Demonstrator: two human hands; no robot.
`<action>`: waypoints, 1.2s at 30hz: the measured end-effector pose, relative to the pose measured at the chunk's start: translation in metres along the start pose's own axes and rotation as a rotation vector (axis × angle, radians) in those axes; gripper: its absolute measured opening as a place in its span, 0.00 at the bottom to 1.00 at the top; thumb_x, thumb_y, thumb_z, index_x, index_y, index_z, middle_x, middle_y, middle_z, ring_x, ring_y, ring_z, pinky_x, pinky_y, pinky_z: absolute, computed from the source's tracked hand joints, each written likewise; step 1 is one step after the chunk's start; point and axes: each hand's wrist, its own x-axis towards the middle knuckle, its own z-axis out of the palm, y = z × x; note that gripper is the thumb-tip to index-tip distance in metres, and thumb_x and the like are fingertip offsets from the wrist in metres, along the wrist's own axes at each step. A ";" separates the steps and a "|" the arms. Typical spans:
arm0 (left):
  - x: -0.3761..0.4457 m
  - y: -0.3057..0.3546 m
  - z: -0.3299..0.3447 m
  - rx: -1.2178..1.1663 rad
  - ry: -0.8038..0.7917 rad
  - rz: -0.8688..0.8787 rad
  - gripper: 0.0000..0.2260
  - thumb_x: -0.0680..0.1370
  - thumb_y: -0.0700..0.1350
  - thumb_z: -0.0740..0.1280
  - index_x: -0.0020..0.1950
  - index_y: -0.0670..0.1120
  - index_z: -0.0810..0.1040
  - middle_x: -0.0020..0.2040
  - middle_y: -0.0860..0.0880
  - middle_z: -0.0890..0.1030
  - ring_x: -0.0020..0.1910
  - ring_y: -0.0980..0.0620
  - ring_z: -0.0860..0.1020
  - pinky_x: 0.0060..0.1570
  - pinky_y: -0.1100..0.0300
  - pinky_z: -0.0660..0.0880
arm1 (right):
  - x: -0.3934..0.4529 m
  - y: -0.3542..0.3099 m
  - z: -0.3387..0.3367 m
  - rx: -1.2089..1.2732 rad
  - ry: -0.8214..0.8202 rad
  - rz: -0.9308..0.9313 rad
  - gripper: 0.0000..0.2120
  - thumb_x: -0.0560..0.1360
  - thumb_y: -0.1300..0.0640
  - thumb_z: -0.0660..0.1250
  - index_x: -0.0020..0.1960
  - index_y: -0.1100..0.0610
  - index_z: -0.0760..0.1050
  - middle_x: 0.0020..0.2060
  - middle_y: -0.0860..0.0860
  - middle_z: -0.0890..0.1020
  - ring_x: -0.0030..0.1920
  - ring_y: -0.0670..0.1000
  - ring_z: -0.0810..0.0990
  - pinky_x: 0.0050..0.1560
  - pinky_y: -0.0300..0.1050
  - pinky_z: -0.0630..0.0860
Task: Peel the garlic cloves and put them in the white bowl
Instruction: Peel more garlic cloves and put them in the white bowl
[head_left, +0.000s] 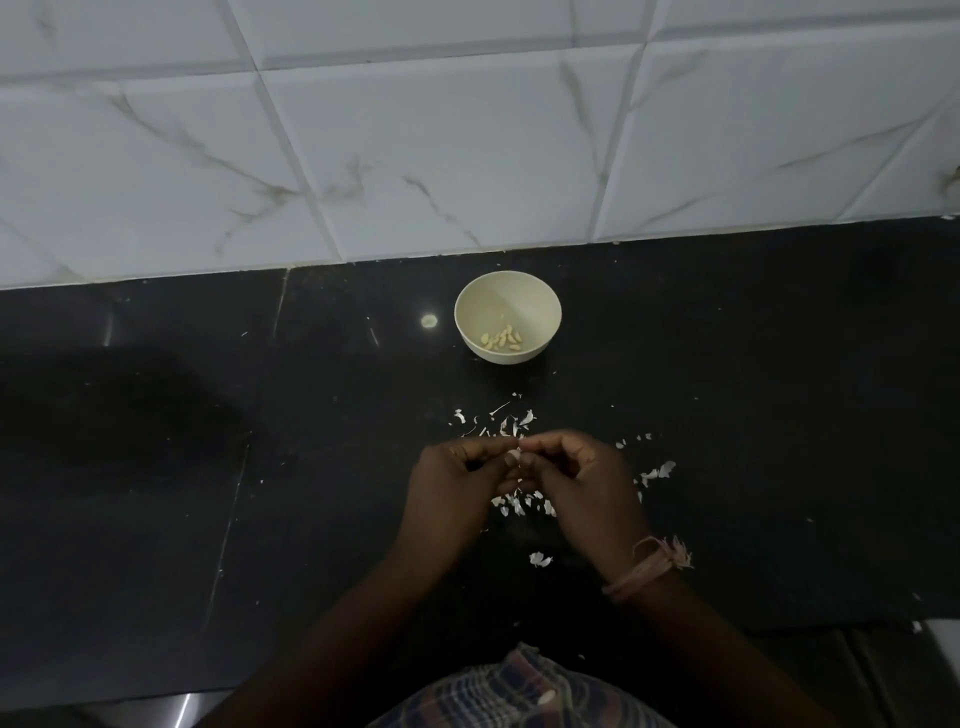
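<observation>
Left hand (457, 480) and right hand (576, 483) together, fingers curled, pinching one clove (514, 455) above the counter (156, 467). Behind them one bowl (508, 296), roughly ten peeled cloves (502, 339) inside. Skins (519, 503) scattered around.

Black polished bench (156, 519) with thin pale seams, reflecting a small round spot of light (428, 320). Behind it, a wall of white marble-patterned tiles (441, 156) with grey-brown veining and grey grout lines. At the lower edge, checked cloth (519, 691) in blue, brown and white. A pinkish thread band (649, 566) circles one wrist.
</observation>
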 end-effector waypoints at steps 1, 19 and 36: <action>0.000 0.000 0.002 -0.008 -0.022 -0.009 0.08 0.79 0.37 0.70 0.56 0.43 0.86 0.45 0.46 0.88 0.45 0.48 0.87 0.52 0.56 0.83 | 0.000 0.001 -0.002 0.021 0.005 0.009 0.05 0.77 0.67 0.71 0.49 0.59 0.83 0.42 0.53 0.87 0.42 0.52 0.87 0.45 0.47 0.84; 0.002 0.006 0.005 -0.261 0.065 -0.107 0.04 0.78 0.33 0.70 0.50 0.33 0.83 0.41 0.39 0.87 0.38 0.50 0.86 0.39 0.63 0.80 | 0.003 -0.005 0.000 -0.105 0.007 -0.070 0.07 0.75 0.62 0.74 0.47 0.50 0.85 0.41 0.43 0.87 0.44 0.43 0.85 0.49 0.50 0.84; 0.014 -0.002 0.002 -0.206 0.040 -0.150 0.06 0.79 0.37 0.69 0.46 0.37 0.85 0.41 0.39 0.85 0.40 0.46 0.82 0.50 0.49 0.81 | 0.008 -0.004 -0.004 -0.129 -0.103 -0.088 0.11 0.78 0.62 0.71 0.55 0.50 0.85 0.46 0.44 0.87 0.47 0.45 0.86 0.49 0.47 0.84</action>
